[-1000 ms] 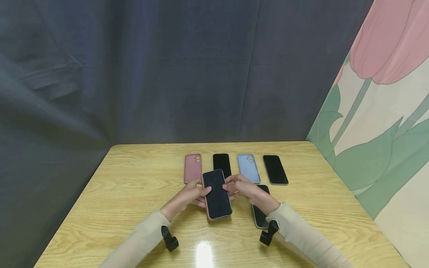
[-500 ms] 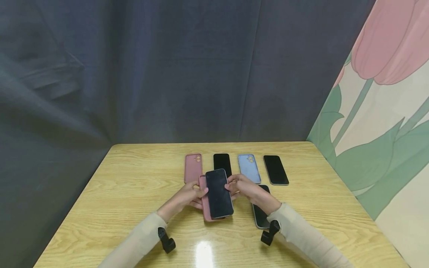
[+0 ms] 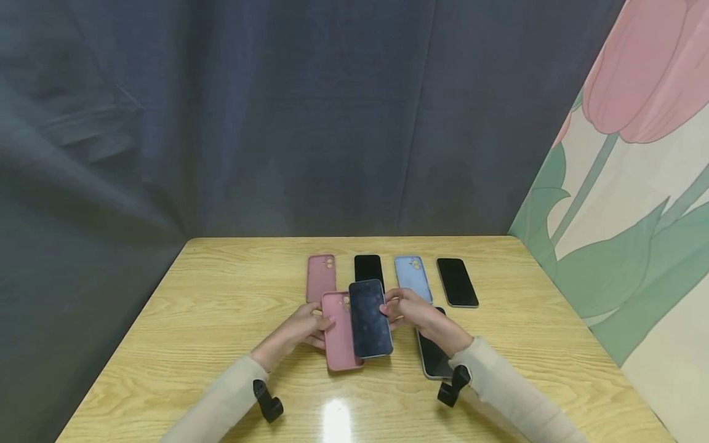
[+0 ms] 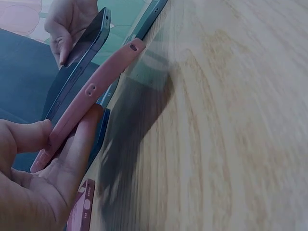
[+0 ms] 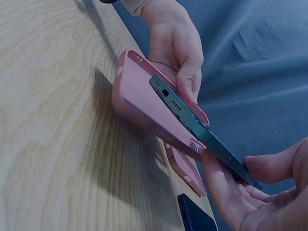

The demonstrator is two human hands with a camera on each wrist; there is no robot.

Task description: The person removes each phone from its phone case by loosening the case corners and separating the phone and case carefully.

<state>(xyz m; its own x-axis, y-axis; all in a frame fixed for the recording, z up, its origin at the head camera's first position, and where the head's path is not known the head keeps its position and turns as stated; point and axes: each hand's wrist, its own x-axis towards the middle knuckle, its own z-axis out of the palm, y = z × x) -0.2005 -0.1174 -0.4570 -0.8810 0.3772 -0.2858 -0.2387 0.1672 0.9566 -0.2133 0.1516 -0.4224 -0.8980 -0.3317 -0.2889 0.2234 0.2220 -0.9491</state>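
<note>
Left hand [image 4: 38, 191] pinches pink case [image 4: 99, 79]; right hand [image 4: 69, 21] holds phone [image 4: 85, 57].

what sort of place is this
Probably an indoor work or filming corner, though that is a guess: dark cloth hangs beyond the far edge of a wood-grain table, and a tulip-patterned wall runs along its right.

Honestly, we couldn't tell if we were in a home or an office, but it looked like a curtained-off indoor corner: pale wood-grain table [image 3: 238, 289], dark creased cloth [image 3: 310, 129] hung across the far side and left, big pink tulips [image 3: 637, 80] on the right-hand wall [image 3: 670, 344].
</note>
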